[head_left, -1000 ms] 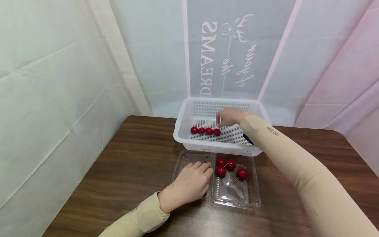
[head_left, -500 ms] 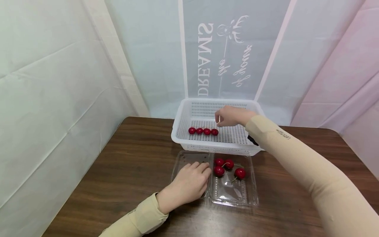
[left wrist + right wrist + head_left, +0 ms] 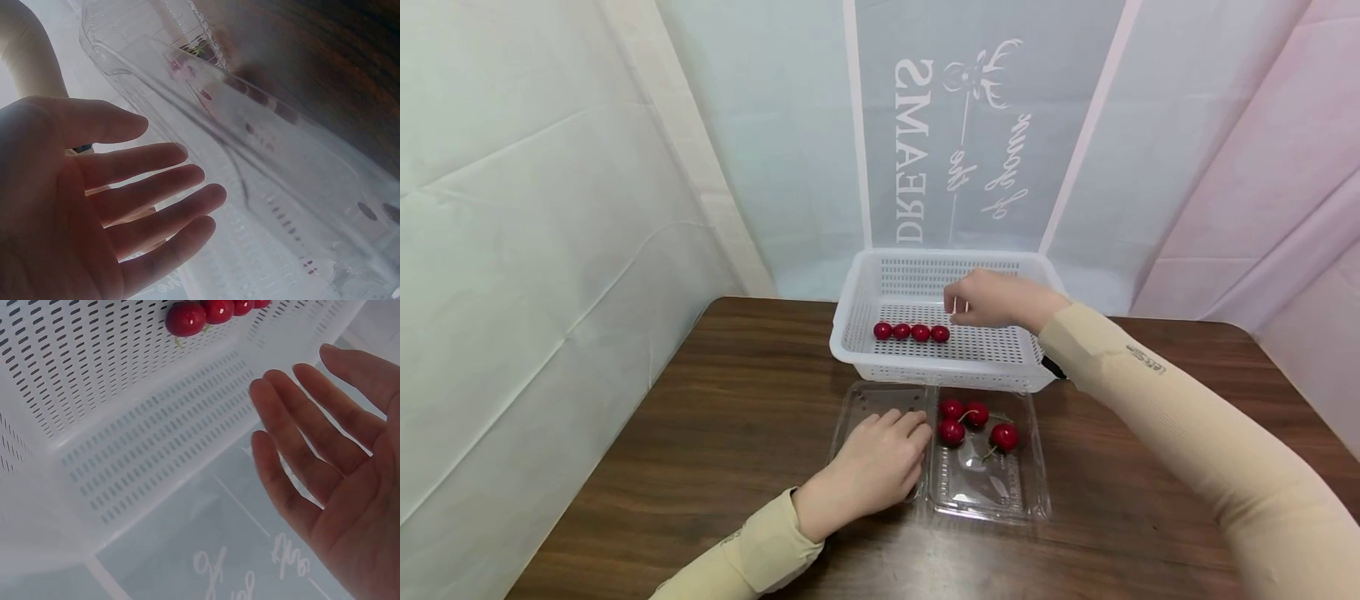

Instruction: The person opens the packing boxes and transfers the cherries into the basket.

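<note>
My right hand [image 3: 996, 298] is over the white perforated basket [image 3: 887, 367], fingers loosely bent and apart, with nothing in them in the right wrist view. A row of several red cherries [image 3: 920, 333] lies on the basket floor, left of and below that hand in the head view. My left hand [image 3: 878, 461] rests at the left half of an open clear plastic clamshell box [image 3: 973, 507]; its fingers look relaxed and hold nothing in the left wrist view. Several cherries with green stems [image 3: 1004, 437] sit in the box's right half.
Both containers stand on a dark wood-grain table [image 3: 700, 450], the basket behind the box. A grey-blue cloth with white lettering [image 3: 913, 150] hangs directly behind the basket. Pale cloth [image 3: 535, 208] hangs on the left.
The head view has shifted slightly, so the containers appear a little further left. My right hand has drifted a little rightward over the basket. The left hand stays at the box.
</note>
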